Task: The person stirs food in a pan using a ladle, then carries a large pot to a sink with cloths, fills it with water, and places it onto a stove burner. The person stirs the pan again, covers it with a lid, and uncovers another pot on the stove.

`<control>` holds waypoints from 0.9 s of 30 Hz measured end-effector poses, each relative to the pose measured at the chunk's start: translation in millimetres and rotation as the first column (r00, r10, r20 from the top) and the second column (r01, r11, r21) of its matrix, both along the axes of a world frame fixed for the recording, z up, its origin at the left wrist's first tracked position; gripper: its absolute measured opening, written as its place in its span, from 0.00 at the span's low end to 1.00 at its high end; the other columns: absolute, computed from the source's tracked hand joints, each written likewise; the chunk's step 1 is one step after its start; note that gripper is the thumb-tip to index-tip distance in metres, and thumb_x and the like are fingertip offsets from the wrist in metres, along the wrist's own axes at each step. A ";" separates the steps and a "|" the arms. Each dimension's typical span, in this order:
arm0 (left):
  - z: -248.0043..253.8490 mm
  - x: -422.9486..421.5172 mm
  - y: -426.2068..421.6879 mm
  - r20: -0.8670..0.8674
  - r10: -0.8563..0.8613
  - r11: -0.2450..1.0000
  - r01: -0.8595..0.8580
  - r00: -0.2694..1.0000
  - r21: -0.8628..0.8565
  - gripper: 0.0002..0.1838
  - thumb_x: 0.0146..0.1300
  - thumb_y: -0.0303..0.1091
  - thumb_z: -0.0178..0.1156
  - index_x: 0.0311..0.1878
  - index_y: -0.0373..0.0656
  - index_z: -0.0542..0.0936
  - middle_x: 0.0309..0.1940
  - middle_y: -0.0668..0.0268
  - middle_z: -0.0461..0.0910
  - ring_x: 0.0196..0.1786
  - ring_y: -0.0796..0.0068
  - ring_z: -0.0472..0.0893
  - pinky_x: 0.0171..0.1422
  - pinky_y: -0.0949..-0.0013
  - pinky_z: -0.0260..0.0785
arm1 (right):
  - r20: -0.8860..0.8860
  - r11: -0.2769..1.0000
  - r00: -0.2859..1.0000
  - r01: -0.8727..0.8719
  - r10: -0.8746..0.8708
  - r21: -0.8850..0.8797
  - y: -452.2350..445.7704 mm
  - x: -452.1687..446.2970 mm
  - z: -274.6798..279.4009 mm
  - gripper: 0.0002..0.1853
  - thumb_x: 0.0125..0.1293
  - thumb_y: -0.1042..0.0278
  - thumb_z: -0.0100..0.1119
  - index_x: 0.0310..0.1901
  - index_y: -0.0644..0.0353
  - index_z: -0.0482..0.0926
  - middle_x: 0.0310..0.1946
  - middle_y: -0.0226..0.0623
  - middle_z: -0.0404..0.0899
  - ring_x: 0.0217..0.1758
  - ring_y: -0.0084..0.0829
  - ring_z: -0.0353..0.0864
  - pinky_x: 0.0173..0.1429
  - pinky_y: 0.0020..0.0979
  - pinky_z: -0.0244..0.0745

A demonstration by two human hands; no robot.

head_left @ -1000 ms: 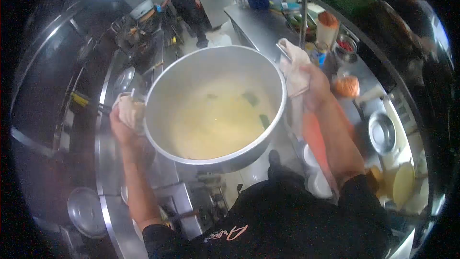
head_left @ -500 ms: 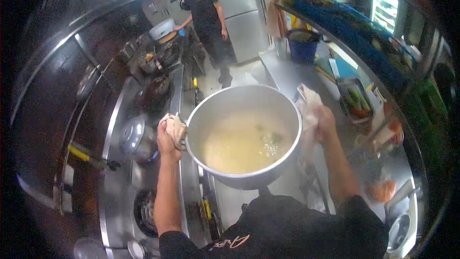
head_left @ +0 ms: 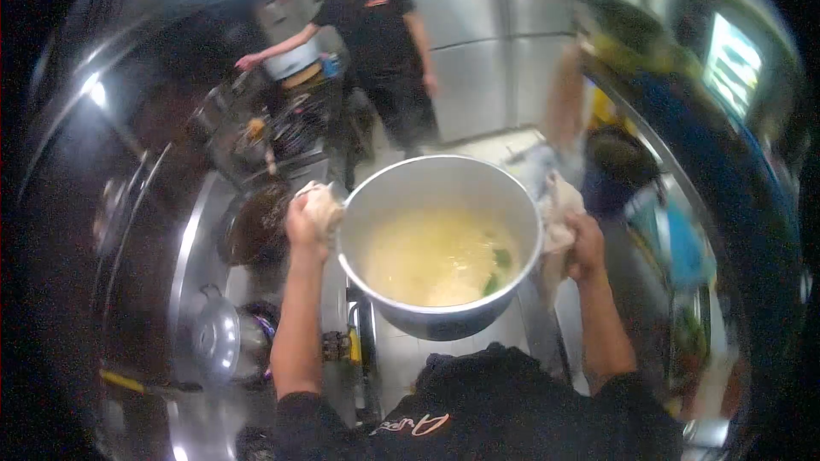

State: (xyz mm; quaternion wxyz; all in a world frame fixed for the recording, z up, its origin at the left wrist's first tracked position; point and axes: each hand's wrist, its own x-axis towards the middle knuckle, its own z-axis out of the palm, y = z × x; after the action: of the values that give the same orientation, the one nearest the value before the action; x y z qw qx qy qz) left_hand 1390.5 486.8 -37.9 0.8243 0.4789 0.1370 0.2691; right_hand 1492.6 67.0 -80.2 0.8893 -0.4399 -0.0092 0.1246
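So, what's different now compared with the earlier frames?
The large metal pot was carried forward along the aisle, closer to the co-worker and steel doors. The co-worker's outstretched hand shifted from right of the far pot to its left in view. Nothing was released: left grip and right grip still hold the large metal pot through cloths.

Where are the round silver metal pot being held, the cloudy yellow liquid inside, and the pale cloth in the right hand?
Round silver metal pot (head_left: 440,181): head view, far inner wall.
Cloudy yellow liquid (head_left: 434,258): head view, surface.
Pale cloth on the right (head_left: 559,215): head view, middle folds.
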 end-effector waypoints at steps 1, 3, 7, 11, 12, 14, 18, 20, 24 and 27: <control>3.3 20.2 11.8 0.025 0.055 0.997 -0.054 0.998 -0.057 0.18 0.62 0.41 0.40 0.47 0.40 0.71 0.38 0.59 0.77 0.38 0.65 0.79 0.44 0.64 0.73 | 0.012 1.000 1.000 0.004 -0.004 -0.025 15.4 41.2 -15.1 0.12 0.57 0.68 0.51 0.39 0.66 0.73 0.36 0.41 0.76 0.39 0.35 0.78 0.46 0.35 0.74; 8.1 52.9 33.3 0.027 0.078 0.987 -0.074 0.997 -0.142 0.18 0.60 0.41 0.39 0.44 0.41 0.73 0.36 0.61 0.77 0.36 0.67 0.78 0.41 0.65 0.73 | 0.011 0.999 1.000 0.002 -0.002 -0.036 52.6 94.2 -24.2 0.13 0.58 0.69 0.47 0.42 0.68 0.72 0.39 0.42 0.76 0.42 0.35 0.78 0.47 0.35 0.75; -12.4 146.5 90.3 0.071 -0.006 0.995 0.014 0.997 -0.102 0.18 0.61 0.40 0.39 0.46 0.39 0.72 0.38 0.58 0.77 0.35 0.66 0.79 0.38 0.65 0.74 | 0.046 0.999 0.998 -0.045 0.044 0.012 96.3 177.1 -15.0 0.14 0.58 0.70 0.47 0.44 0.68 0.72 0.39 0.42 0.77 0.42 0.34 0.78 0.47 0.33 0.75; -10.2 269.0 137.4 0.062 -0.210 0.973 0.214 0.976 -0.085 0.18 0.59 0.40 0.39 0.47 0.40 0.69 0.35 0.61 0.76 0.33 0.70 0.78 0.34 0.68 0.76 | 0.043 0.981 0.980 0.193 -0.192 -0.012 135.3 253.7 -29.0 0.11 0.58 0.67 0.52 0.38 0.65 0.76 0.34 0.40 0.77 0.37 0.33 0.76 0.46 0.33 0.72; 6.0 294.8 132.8 0.007 -0.175 0.977 0.175 0.984 -0.125 0.19 0.60 0.41 0.38 0.47 0.42 0.70 0.35 0.61 0.76 0.33 0.70 0.78 0.33 0.69 0.76 | 0.092 0.962 0.962 0.264 -0.258 -0.066 150.8 275.5 -34.6 0.12 0.58 0.66 0.51 0.38 0.65 0.77 0.34 0.40 0.77 0.38 0.32 0.76 0.46 0.32 0.71; 12.4 362.7 143.7 -0.109 -0.186 0.983 0.184 0.977 -0.023 0.18 0.59 0.41 0.39 0.45 0.42 0.71 0.34 0.62 0.76 0.33 0.71 0.78 0.32 0.69 0.76 | 0.201 0.897 0.913 0.394 -0.355 -0.202 163.8 318.2 -47.0 0.13 0.60 0.65 0.50 0.37 0.66 0.79 0.33 0.40 0.77 0.39 0.30 0.75 0.46 0.30 0.69; 20.8 459.8 180.6 -0.069 -0.373 0.926 0.366 0.925 -0.094 0.18 0.60 0.43 0.41 0.44 0.42 0.72 0.36 0.63 0.76 0.34 0.69 0.78 0.34 0.68 0.75 | 0.078 0.914 0.911 0.402 -0.406 0.057 196.1 348.7 -0.5 0.05 0.55 0.71 0.54 0.32 0.63 0.76 0.29 0.34 0.75 0.35 0.25 0.76 0.41 0.28 0.72; 1.7 535.1 206.2 -0.089 -0.408 0.913 0.405 0.908 -0.055 0.18 0.60 0.44 0.42 0.45 0.43 0.72 0.39 0.64 0.76 0.38 0.68 0.77 0.37 0.65 0.74 | 0.127 0.916 0.908 0.399 -0.400 0.034 195.3 415.5 -21.9 0.05 0.56 0.71 0.54 0.30 0.64 0.76 0.29 0.34 0.75 0.33 0.25 0.75 0.41 0.28 0.71; 9.6 608.7 222.8 -0.051 -0.434 0.899 0.428 0.900 -0.095 0.20 0.61 0.46 0.40 0.48 0.45 0.72 0.41 0.64 0.76 0.41 0.65 0.77 0.42 0.60 0.73 | 0.136 0.893 0.885 0.451 -0.446 -0.009 214.3 469.3 -5.3 0.06 0.57 0.71 0.53 0.28 0.65 0.75 0.27 0.33 0.74 0.32 0.24 0.72 0.40 0.28 0.68; 15.3 658.8 215.5 -0.037 -0.503 0.858 0.493 0.864 -0.146 0.21 0.62 0.46 0.39 0.49 0.45 0.72 0.43 0.63 0.76 0.42 0.63 0.78 0.44 0.58 0.73 | 0.346 0.743 0.788 0.606 -0.510 -0.285 216.1 509.0 -3.6 0.09 0.57 0.71 0.52 0.24 0.66 0.75 0.25 0.33 0.72 0.32 0.22 0.69 0.39 0.28 0.66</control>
State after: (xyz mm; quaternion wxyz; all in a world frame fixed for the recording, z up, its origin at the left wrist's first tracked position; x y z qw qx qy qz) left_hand 2049.3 702.3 -22.7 0.8900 0.4521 0.0563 0.0195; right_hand 2001.6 283.2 -83.8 0.7738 -0.5979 0.0384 -0.2054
